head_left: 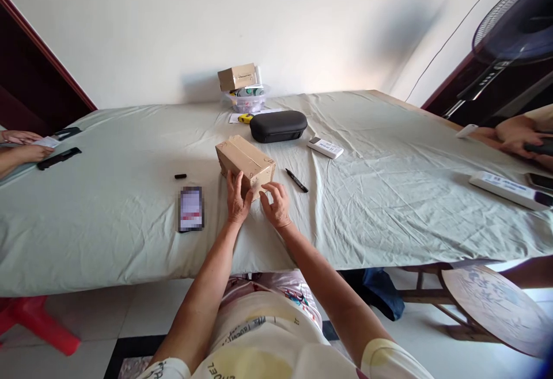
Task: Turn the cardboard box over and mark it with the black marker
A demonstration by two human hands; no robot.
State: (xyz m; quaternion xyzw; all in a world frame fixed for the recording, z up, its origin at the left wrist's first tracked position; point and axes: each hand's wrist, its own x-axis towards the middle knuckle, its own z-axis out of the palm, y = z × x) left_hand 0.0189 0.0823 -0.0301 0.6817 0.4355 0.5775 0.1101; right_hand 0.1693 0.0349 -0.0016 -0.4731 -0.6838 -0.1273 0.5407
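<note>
A taped cardboard box (242,156) with dark pen marks lies on the cloth-covered table in front of me. My left hand (237,199) holds its near left corner, fingers along the side and thumb at the near end. At that same end, the bent fingers of my right hand (276,201) touch the cardboard; any small flap or tape edge between them is too small to make out. Just right of the box lies a black marker (296,180), uncapped. A small black cap (180,176) sits to the left, above a phone (190,209) with a blurred screen.
Behind the box are a black zip case (279,125), a white-and-grey packet (325,147), a yellow item (245,118) and a plastic tub (246,101) topped by a smaller carton (237,76). Other people's hands show at both table ends. A fan (514,27) stands right.
</note>
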